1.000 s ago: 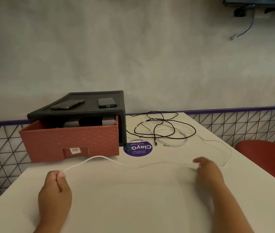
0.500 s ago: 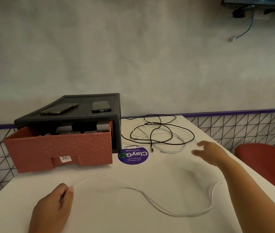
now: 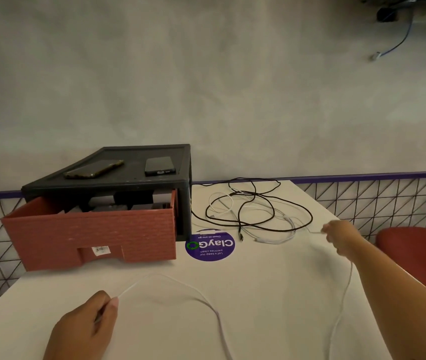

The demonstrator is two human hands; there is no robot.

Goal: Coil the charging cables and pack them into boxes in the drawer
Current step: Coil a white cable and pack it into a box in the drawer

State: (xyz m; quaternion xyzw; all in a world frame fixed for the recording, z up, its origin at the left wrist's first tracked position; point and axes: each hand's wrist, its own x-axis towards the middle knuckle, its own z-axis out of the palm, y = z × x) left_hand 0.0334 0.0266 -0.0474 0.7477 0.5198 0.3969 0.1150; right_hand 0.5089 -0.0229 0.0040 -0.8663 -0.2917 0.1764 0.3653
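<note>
One white cable (image 3: 206,302), pinched by left hand (image 3: 84,326) and right hand (image 3: 339,237), loops crosswise.

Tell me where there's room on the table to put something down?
Bare table lies in front of the purple sticker, between the two strands of the white cable held by the left hand and right hand. Another bare patch sits in front of the red drawer, left of the left hand. The cable tangle beside the drawer is crowded.

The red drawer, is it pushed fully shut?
No, the red drawer sticks out from the black cabinet, its top open with boxes showing inside.
</note>
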